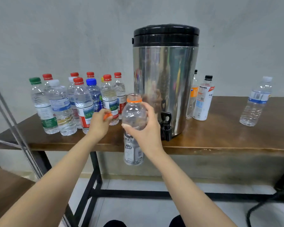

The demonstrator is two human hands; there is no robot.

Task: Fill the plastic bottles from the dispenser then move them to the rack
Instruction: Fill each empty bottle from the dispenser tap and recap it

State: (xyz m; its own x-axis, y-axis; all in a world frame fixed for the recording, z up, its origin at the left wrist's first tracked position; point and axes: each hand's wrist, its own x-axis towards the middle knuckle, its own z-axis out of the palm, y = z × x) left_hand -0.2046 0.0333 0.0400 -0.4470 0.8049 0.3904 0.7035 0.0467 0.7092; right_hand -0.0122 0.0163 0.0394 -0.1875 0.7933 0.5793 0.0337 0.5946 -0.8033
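My right hand (pixel 147 128) grips a clear plastic bottle (pixel 133 149) with an orange neck ring. The bottle is uncapped, upright and held in the air in front of the table edge. Left of it, my left hand (pixel 99 122) pinches the orange cap (pixel 107 115). The steel dispenser (pixel 165 82) with a black lid stands on the wooden table (pixel 220 138). Its black tap (pixel 166 126) sits just right of the bottle I hold.
Several capped bottles (pixel 75 104) cluster on the table's left. Two bottles (pixel 202 99) stand right of the dispenser, and one clear bottle (pixel 256 102) farther right. A metal rack (pixel 10 115) with a wooden shelf (pixel 5 190) is at the left. A black cable lies on the floor.
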